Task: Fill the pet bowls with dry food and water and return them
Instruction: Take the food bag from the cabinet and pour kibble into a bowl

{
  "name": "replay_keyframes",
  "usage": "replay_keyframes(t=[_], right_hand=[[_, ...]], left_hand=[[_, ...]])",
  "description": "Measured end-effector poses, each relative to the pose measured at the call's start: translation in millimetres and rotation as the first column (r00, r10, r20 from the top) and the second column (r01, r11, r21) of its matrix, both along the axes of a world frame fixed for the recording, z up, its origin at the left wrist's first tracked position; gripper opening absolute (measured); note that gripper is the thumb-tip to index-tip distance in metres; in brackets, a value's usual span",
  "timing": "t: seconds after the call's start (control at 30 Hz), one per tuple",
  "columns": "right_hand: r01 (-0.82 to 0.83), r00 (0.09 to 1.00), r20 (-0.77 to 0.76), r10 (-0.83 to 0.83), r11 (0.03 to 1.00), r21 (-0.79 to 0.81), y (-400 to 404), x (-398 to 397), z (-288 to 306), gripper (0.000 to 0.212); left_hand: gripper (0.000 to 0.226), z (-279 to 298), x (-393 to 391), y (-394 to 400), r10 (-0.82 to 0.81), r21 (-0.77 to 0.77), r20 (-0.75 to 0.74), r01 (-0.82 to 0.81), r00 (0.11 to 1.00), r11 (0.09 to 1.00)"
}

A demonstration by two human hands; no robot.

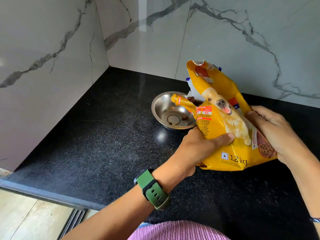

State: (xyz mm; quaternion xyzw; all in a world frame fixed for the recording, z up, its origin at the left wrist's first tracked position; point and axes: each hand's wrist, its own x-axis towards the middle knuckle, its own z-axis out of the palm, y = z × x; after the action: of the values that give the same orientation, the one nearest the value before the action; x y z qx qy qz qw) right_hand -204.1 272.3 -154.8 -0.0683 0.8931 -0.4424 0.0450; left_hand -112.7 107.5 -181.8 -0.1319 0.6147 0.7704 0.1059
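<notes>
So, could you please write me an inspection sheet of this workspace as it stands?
Surface: black speckled countertop, glossy.
Job's things: steel bowl on the counter, a few kibble pieces at its bottom; yellow dog food bag tilted, open top toward the bowl, kibble showing at the mouth.
Clutter: white and blue packet partly hidden behind the bag.
Hands: left hand grips the bag's lower side; right hand holds its other side.
Cables: nothing seen.
Surroundings: marble-look wall tiles, pale floor below the counter edge.
</notes>
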Motion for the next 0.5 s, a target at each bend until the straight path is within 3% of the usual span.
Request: replay_keyframes(t=[0.13, 0.33, 0.5], right_hand=[[0.003, 0.999, -0.036, -0.004, 0.999, -0.037, 1.6, 2.0, 0.8, 0.018], [-0.002, 1.000, -0.004, 0.002, 1.000, 0.011, 0.7, -4.7, 3.6, 0.020], [-0.002, 0.999, -0.054, -0.001, 0.999, -0.045, 4.0, -3.4, -0.4, 0.017]], left_hand=[[0.066, -2.7, 0.4, 3.4, 0.036, -0.053, -0.039, -0.038, 0.999, 0.998], [0.054, -3.7, -1.0, 4.7, 0.009, 0.004, 0.021, -0.010, 1.000, 1.000], [0.065, -2.2, 0.2, 8.7, 0.054, -0.042, -0.020, -0.055, 0.998, 0.998]])
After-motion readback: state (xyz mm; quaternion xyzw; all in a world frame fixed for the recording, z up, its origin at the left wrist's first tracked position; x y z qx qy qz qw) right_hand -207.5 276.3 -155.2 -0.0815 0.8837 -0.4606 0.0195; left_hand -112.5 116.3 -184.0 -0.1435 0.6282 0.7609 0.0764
